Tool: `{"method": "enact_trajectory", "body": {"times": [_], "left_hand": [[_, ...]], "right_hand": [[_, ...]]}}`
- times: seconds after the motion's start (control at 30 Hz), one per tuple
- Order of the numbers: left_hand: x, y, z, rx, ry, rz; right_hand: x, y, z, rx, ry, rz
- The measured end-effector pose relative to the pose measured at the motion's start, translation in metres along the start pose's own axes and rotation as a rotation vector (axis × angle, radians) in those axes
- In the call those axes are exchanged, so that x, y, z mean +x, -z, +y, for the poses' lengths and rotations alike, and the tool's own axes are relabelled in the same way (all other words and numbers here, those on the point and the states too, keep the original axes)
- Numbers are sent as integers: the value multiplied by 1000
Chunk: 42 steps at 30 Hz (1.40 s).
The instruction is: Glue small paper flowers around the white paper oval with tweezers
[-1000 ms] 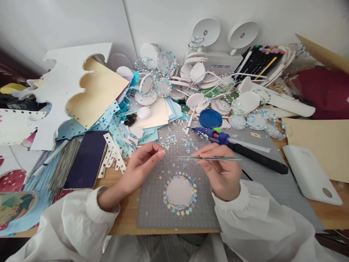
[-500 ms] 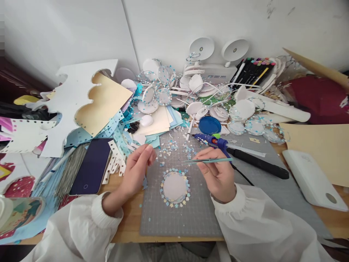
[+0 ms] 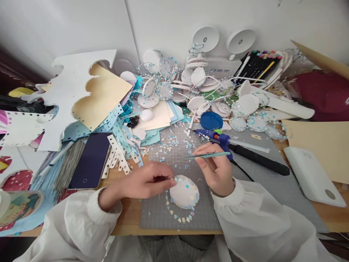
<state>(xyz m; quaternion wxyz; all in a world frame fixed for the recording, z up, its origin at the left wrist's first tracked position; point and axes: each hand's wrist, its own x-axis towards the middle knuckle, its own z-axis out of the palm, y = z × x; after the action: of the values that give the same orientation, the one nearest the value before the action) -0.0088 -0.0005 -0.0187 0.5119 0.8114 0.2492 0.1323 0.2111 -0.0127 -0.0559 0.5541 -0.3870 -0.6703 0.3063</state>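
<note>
Standing by the desk [image 3: 129,223]. Left hand [image 3: 151,180] is pinching the upper left rim of a white disc [image 3: 182,193], thumb and fingertips closing on the edge. The disc is sitting at a tilt over the front part of a grey mat [image 3: 154,216], small blue and yellow paper flowers dotting its face. A string of flowers [image 3: 183,219] is curving around its lower edge. Right hand [image 3: 217,169] is clasping pale green tweezers [image 3: 209,155], tips pointing left and well clear of the disc; from here I can't tell whether anything is sitting between them. The two hands are working apart, a gap showing between. Loose flowers [image 3: 172,140] are lying scattered farther back on the mat. A blue glue gun [image 3: 224,139] is resting just beyond the right hand, a blue lid [image 3: 211,120] lying near it. A phone [image 3: 91,162] is lying left of the mat, punched paper strips [image 3: 116,156] spreading beside it
</note>
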Motion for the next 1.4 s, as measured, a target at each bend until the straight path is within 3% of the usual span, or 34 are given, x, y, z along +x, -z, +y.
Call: {"method": "enact_trajectory", "body": {"times": [0.17, 0.43, 0.6, 0.67, 0.83, 0.93, 1.03, 1.13, 1.23, 1.4], "left_hand": [[0, 1, 3, -137, 81, -51], [0, -8, -10, -164, 135, 132], [-1, -7, -9, -292, 198, -45], [-1, -7, -8, -247, 168, -36], [2, -7, -9, 58, 39, 189], [3, -7, -7, 141, 35, 352], [3, -3, -4, 55, 123, 607], [4, 0, -4, -125, 203, 785], [5, 1, -6, -221, 233, 839], [7, -4, -7, -219, 229, 778]], "right_hand": [[-2, -1, 2, 11, -7, -68], [-2, -3, 5, -31, -42, -110], [-3, -2, 6, -55, -34, -137], [-3, -2, 6, -65, -31, -171], [-3, -2, 5, -114, -11, -266], [-1, -2, 4, -161, 50, -284], [0, -3, 6, -168, 108, -293], [-1, -5, 8, -157, 117, -295], [-3, -6, 8, -153, 69, -277], [-3, -6, 4, -11, -51, -148]]}}
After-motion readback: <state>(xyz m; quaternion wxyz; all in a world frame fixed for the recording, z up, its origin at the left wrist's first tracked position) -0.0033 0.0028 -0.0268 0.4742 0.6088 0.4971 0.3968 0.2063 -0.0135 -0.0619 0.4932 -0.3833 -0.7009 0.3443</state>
